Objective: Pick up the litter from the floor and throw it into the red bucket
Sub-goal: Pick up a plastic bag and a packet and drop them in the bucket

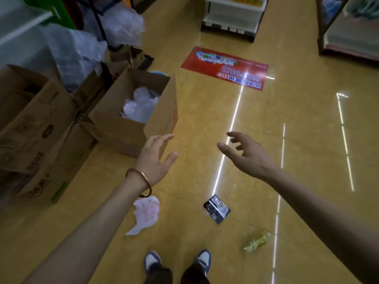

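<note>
Floor: we are looking down at a glossy tan tiled floor (205, 111) running ahead as an aisle.
Light: we are seeing long white streaks (231, 124) glinting across the tiles.
Sticker: a red printed sticker (225, 67) is lying flat on the tiles ahead.
Left side: brown cardboard boxes (34, 128) are crowding the edge, and an open box (114, 124) is holding pale plastic tubs.
Behind them: clear plastic bags (75, 52) are piling up.
Far end: a white shelving unit (231, 15) is standing there, and a dark-framed shelf (348, 37) is edging in at the right.

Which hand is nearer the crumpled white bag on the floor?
Left. The left hand hovers open just beyond the white bag, its wrist above it; the right hand is open farther right, beyond the black wrapper.
</note>
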The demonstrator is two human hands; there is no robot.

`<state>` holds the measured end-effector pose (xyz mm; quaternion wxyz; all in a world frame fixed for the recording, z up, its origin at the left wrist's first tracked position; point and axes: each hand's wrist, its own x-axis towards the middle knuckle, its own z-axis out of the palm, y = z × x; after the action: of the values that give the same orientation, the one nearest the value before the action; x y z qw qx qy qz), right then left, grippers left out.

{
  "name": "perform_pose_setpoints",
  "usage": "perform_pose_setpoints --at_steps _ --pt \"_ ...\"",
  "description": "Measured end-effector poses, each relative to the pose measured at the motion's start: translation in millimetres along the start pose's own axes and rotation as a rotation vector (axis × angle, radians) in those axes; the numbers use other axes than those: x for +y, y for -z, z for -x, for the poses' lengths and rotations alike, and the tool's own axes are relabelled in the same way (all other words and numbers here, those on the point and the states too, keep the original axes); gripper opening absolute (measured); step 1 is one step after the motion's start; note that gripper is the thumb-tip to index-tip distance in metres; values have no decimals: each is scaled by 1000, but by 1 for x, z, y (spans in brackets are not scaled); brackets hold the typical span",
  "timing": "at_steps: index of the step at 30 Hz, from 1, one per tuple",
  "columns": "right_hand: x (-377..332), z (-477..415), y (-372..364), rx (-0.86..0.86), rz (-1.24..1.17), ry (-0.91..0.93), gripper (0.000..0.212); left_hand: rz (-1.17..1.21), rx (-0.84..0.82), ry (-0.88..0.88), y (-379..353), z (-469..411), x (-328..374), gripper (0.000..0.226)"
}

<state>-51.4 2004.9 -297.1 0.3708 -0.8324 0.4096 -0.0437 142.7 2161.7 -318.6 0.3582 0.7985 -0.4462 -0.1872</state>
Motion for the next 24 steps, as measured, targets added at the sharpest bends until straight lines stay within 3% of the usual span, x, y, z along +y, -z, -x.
perform_pose_setpoints --at_steps 7,13,24 --pt "64 -4 -41 -45 38 -155 87 49 -203 73 -65 5 -48 44" --pt "114 -16 -103 -27 41 -234 90 35 -257 162 -100 4 -126 49" --pt "225 -115 -267 13 14 -96 72 -51 -233 69 -226 -53 -290 56"
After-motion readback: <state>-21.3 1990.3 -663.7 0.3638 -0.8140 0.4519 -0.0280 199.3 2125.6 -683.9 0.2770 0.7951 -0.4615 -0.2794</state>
